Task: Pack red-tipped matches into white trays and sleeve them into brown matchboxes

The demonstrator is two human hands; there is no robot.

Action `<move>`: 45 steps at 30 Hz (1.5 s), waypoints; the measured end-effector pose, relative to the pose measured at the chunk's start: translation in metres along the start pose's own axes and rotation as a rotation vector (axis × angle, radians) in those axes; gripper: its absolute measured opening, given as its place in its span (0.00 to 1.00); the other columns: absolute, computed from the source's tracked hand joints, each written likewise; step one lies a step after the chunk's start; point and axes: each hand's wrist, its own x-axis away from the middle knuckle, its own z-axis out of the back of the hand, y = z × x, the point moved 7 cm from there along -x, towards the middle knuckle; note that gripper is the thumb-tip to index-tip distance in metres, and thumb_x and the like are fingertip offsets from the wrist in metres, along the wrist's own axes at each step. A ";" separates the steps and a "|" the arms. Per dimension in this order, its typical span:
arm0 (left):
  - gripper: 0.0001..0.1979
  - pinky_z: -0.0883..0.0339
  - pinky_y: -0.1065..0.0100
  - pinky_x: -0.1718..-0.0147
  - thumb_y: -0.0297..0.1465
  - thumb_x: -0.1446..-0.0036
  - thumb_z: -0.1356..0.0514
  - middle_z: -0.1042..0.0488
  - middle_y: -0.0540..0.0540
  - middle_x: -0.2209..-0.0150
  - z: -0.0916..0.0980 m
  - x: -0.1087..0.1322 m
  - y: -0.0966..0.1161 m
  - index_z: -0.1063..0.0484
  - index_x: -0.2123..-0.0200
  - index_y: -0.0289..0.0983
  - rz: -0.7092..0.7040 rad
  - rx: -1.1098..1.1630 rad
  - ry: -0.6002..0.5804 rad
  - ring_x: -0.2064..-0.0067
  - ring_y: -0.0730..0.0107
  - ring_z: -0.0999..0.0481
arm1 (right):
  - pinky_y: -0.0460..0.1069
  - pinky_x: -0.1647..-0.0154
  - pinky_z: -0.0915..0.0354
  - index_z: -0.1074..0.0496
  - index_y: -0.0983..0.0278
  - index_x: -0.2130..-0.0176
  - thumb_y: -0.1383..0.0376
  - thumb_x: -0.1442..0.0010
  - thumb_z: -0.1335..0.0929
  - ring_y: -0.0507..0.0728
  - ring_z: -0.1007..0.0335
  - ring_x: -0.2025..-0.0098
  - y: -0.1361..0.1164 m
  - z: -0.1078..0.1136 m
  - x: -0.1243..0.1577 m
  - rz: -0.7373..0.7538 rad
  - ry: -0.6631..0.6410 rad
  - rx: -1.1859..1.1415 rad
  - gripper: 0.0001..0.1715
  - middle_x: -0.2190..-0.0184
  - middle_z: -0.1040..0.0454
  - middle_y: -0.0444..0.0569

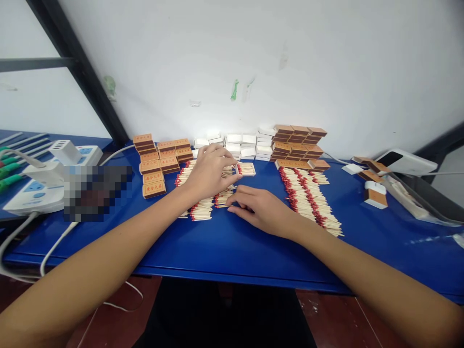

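My left hand [212, 169] reaches over the matches, back up, its thumb spread away from the bent fingers. Beside its fingertips sits a white matchbox tray [250, 173] partly filled with red-tipped matches. Under and in front of this hand lie rows of loose matches [201, 210], partly covered by it. My right hand [259, 210] is curled at the right end of a small group of matches [222, 199], thumb and forefinger close together. Whatever lies between those fingertips is too small to make out.
Stacked brown matchboxes [154, 188] stand at left, more matchbox sleeves [299, 145] at right. White trays [241, 145] line the wall between them. Another spread of matches [311, 198] lies right. A power strip [21, 200], a pixelated dark object [101, 193] and a white device [409, 162] flank the work.
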 end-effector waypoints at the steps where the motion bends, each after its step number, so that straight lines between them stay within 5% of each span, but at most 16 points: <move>1: 0.12 0.42 0.45 0.39 0.41 0.37 0.31 0.20 0.42 0.50 0.000 0.000 0.000 0.17 0.54 0.42 0.000 -0.001 -0.001 0.43 0.49 0.29 | 0.49 0.64 0.37 0.25 0.61 0.55 0.64 0.26 0.35 0.55 0.31 0.65 0.000 -0.003 0.000 -0.003 -0.007 -0.008 0.09 0.60 0.25 0.50; 20: 0.12 0.43 0.48 0.39 0.40 0.35 0.32 0.20 0.42 0.51 -0.001 0.000 0.006 0.17 0.54 0.40 -0.017 -0.007 -0.050 0.42 0.51 0.29 | 0.48 0.65 0.39 0.30 0.62 0.60 0.67 0.27 0.34 0.55 0.31 0.66 0.005 -0.003 0.000 -0.090 -0.064 0.013 0.06 0.64 0.27 0.48; 30: 0.13 0.41 0.48 0.40 0.40 0.37 0.30 0.20 0.42 0.51 -0.003 0.000 0.011 0.18 0.53 0.40 -0.064 0.010 -0.125 0.43 0.49 0.28 | 0.51 0.65 0.42 0.30 0.61 0.59 0.64 0.27 0.35 0.57 0.33 0.65 0.049 0.056 0.013 -0.181 0.252 0.243 0.06 0.63 0.27 0.50; 45: 0.15 0.38 0.50 0.40 0.42 0.37 0.30 0.20 0.44 0.50 -0.004 0.001 0.016 0.18 0.51 0.43 -0.118 0.115 -0.092 0.42 0.52 0.27 | 0.50 0.66 0.43 0.30 0.62 0.58 0.64 0.27 0.35 0.56 0.34 0.66 0.058 0.057 0.013 -0.212 0.202 0.233 0.05 0.63 0.27 0.49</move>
